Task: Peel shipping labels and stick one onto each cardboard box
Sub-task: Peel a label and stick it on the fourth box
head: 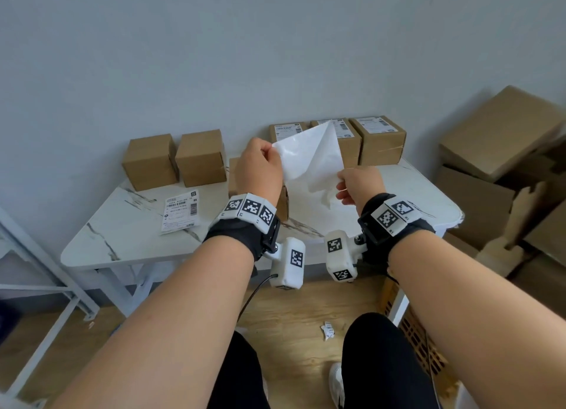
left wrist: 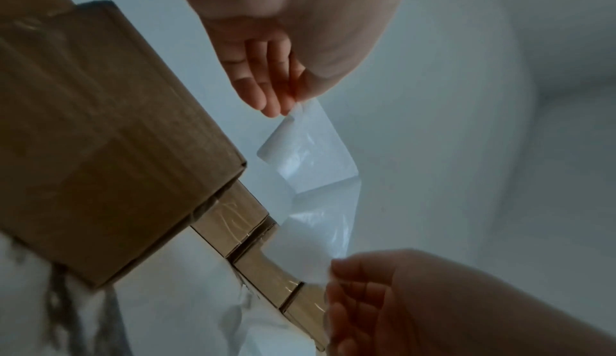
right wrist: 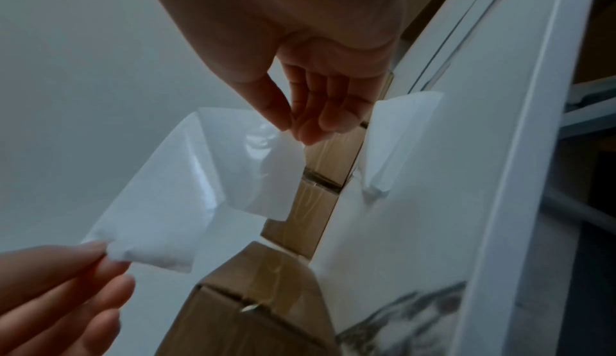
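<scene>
Above the marble table, both hands hold a white label sheet that is splitting into two layers. My left hand pinches its upper left corner; my right hand pinches the lower right corner. The left wrist view shows the left hand gripping one layer of the sheet. In the right wrist view the right hand holds the other layer of the sheet. Two plain boxes stand back left. Three labelled boxes line the wall. Another box is partly hidden behind my left wrist.
A printed label lies on the table's left part. A white paper lies on the table near the boxes. Large cartons are piled at the right. A white metal frame stands left, and a paper scrap lies on the floor.
</scene>
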Available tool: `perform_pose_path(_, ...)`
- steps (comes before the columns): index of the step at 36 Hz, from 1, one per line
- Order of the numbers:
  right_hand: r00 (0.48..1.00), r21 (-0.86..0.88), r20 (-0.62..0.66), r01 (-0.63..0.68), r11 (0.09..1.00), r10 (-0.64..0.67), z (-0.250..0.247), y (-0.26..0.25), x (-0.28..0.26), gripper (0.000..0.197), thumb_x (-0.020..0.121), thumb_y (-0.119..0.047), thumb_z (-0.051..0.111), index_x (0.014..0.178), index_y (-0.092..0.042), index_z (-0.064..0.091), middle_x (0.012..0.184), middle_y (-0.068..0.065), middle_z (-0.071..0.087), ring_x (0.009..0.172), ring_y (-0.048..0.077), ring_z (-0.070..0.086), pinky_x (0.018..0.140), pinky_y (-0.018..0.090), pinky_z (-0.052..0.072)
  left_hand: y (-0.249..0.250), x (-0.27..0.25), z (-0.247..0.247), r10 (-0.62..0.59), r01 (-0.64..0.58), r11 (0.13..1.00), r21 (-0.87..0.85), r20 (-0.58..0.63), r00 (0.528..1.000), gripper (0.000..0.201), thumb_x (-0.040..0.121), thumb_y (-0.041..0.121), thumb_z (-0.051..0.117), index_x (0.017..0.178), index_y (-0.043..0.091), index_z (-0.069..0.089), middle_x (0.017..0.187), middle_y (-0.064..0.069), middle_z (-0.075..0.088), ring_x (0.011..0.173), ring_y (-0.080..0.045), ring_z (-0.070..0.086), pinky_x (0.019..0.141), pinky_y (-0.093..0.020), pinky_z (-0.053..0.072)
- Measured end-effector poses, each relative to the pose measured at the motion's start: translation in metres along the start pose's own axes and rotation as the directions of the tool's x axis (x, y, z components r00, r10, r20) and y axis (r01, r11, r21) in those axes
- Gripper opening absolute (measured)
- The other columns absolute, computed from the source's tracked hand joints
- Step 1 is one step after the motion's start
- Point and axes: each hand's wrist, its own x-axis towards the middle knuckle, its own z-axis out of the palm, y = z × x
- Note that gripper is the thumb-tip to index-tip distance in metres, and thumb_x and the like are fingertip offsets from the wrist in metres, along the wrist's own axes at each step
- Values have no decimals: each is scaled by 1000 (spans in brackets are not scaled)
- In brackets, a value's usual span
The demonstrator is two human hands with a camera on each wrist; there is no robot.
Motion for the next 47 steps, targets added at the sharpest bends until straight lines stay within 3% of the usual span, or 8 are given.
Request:
perform_pose_path(5,997,8,-49,-58,998,58,-13,10,8,15,94,-10,46,92,2,56,67,8,54,51,21,51,50,29,42,2,4,5,-35,36,999,22,-34,999,15,96,22,44,99,16,57,85,4,58,84,-24,60,76,-37,51)
perform_pose_path(8,991,12,-78,-108,994,109,-19,18,18,21,93,-8,46,74,-1,52,66,9,55,51,22,54,52,31,44,2,6,8,-27,29,999,41,-48,998,17,97,22,43,101,14,57,92,-1,63,84,-24,59,74,-35,50)
perform_pose_path(13,980,40,-80,-179,983,182,-24,24,26,19,93,-5,45,77,1,52,67,10,54,52,23,56,50,30,45,2,6,11,-37,45,996,77,-100,994,17,98,19,40,100,10,54,94,-1,58,78,-18,49,65,-27,35)
perform_pose_path(18,968,71,-50,-241,968,245,-21,28,32,20,96,-5,43,78,0,48,71,11,52,53,23,57,47,30,45,-1,6,10,-19,30,995,90,-120,993,16,99,20,38,99,12,52,100,-6,60,82,-21,53,68,-31,41)
perform_pose_path(25,949,64,-57,-308,949,311,-21,30,34,11,98,-6,42,99,2,49,69,11,50,52,25,56,48,33,45,-2,9,7,-16,30,996,85,-164,986,18,100,19,36,100,10,52,100,-4,59,80,-17,48,66,-28,34)
perform_pose_path(37,979,0,-156,-131,991,129,-15,26,28,29,88,-12,59,111,5,57,66,7,47,59,22,46,52,29,39,5,-2,6,102,-97,987,126,-37,994,17,99,17,40,103,8,54,106,-5,58,85,-18,52,68,-29,39)
perform_pose_path(40,996,-7,-86,27,1000,-27,-10,11,18,23,88,-15,62,101,4,62,66,7,45,58,20,42,60,32,40,5,-2,5,157,-151,976,156,-30,987,16,98,18,44,99,10,57,103,-5,58,87,-21,55,69,-31,43)
perform_pose_path(47,967,38,15,255,966,-255,3,-23,-13,25,88,-25,65,68,-10,63,55,-3,45,51,12,39,53,23,33,6,-6,5,258,-250,952,178,-27,966,16,93,24,53,93,14,65,100,-3,58,88,-24,57,69,-36,50)
